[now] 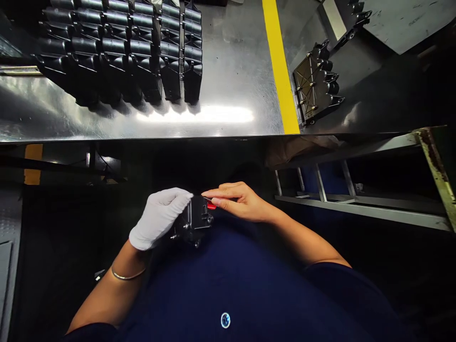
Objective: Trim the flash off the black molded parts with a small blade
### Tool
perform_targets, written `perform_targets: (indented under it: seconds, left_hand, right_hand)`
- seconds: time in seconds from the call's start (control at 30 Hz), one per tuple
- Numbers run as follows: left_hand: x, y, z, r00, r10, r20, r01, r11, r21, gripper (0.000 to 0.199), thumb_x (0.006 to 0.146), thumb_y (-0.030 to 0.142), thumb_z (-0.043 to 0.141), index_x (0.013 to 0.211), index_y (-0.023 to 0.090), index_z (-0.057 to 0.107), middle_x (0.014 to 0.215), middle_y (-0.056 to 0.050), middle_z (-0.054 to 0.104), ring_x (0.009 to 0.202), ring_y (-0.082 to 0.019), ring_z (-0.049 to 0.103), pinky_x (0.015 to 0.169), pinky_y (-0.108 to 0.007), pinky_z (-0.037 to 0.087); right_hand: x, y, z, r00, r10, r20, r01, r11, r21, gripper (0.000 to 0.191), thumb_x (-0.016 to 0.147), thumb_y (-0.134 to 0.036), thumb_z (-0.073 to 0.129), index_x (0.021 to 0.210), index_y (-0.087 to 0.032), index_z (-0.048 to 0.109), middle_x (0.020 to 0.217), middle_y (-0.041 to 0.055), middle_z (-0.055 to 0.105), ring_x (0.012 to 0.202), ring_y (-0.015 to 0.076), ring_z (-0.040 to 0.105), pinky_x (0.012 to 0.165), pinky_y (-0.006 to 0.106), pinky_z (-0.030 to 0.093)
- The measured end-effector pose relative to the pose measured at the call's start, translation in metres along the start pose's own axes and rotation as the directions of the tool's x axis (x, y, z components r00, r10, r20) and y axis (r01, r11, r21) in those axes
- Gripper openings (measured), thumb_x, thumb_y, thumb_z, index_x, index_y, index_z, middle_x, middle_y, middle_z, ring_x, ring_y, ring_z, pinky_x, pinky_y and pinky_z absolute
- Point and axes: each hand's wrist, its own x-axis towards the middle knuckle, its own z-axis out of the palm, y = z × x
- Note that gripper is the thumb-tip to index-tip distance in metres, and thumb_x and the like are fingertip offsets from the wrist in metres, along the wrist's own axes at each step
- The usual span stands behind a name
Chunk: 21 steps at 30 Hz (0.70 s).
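In a white glove, my left hand [160,216] is closed on the upper edge of a black molded plastic part [195,219]. This part has ribs and small round bosses, and it is held in front of my body, below the table edge. My bare right hand [242,203] pinches a small red-handled tool [211,206] between thumb and fingers, against the part's upper right side. Most of the tool is hidden by the fingers, so its exact kind cannot be made out.
Rows of black molded parts [135,52] stand at the left of the metal table [235,80]. A yellow stripe [280,66] crosses it. Right of the stripe lie a ribbed black part [313,85] and another black part [344,21]. A metal frame [374,213] stands at lower right.
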Motion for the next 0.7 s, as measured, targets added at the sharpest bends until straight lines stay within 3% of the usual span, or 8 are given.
perform_targets:
  seconds: [0.13,0.27,0.4,0.47,0.7]
  left_hand:
    - [-0.001,-0.002,-0.001,0.998,0.046,0.031,-0.046,0.999,0.019,0.028,0.067,0.046,0.065,0.059,0.02,0.07,0.06,-0.004,0.07,0.056,-0.018,0.062,0.052,-0.026,0.051]
    - [-0.002,-0.005,-0.001,0.993,0.114,0.005,-0.114,0.992,0.043,0.027,0.069,0.044,0.064,0.059,0.019,0.07,0.059,-0.003,0.068,0.054,-0.017,0.061,0.052,-0.025,0.05]
    - [-0.004,-0.012,0.0,0.981,0.158,-0.108,-0.153,0.986,0.059,0.026,0.072,0.042,0.065,0.062,0.019,0.071,0.058,-0.002,0.067,0.055,-0.016,0.059,0.052,-0.024,0.048]
    - [-0.004,-0.015,0.001,0.973,0.181,-0.14,-0.175,0.983,0.053,0.026,0.073,0.041,0.066,0.064,0.018,0.071,0.059,-0.001,0.066,0.055,-0.015,0.058,0.052,-0.024,0.047]
    - [-0.006,-0.016,0.004,0.97,0.195,-0.148,-0.194,0.981,0.024,0.024,0.074,0.039,0.066,0.065,0.018,0.072,0.059,-0.002,0.067,0.055,-0.015,0.058,0.052,-0.024,0.046]
  right_hand:
    - [0.001,-0.003,0.001,0.996,0.093,0.009,-0.094,0.993,0.072,0.03,0.093,-0.033,0.056,0.11,-0.014,0.071,0.092,0.0068,0.073,0.075,0.0108,0.064,0.067,0.022,0.051]
    - [0.001,-0.008,0.005,0.979,0.172,-0.112,-0.166,0.984,0.067,0.03,0.096,-0.037,0.05,0.103,-0.014,0.068,0.079,0.0029,0.07,0.066,0.0093,0.061,0.062,0.021,0.05]
    - [0.002,-0.01,0.011,0.981,0.0,-0.195,-0.036,0.983,-0.18,0.032,0.098,-0.034,0.044,0.079,-0.015,0.062,0.07,0.0021,0.064,0.063,0.0095,0.058,0.062,0.022,0.047]
    - [0.003,-0.009,0.014,0.969,-0.073,-0.235,0.008,0.964,-0.265,0.032,0.097,-0.032,0.045,0.075,-0.015,0.061,0.07,0.0028,0.064,0.063,0.0097,0.057,0.062,0.022,0.047]
    - [0.004,-0.01,0.019,0.963,-0.128,-0.238,0.063,0.962,-0.266,0.03,0.096,-0.029,0.048,0.077,-0.014,0.066,0.069,0.0028,0.067,0.06,0.0088,0.059,0.06,0.02,0.048]
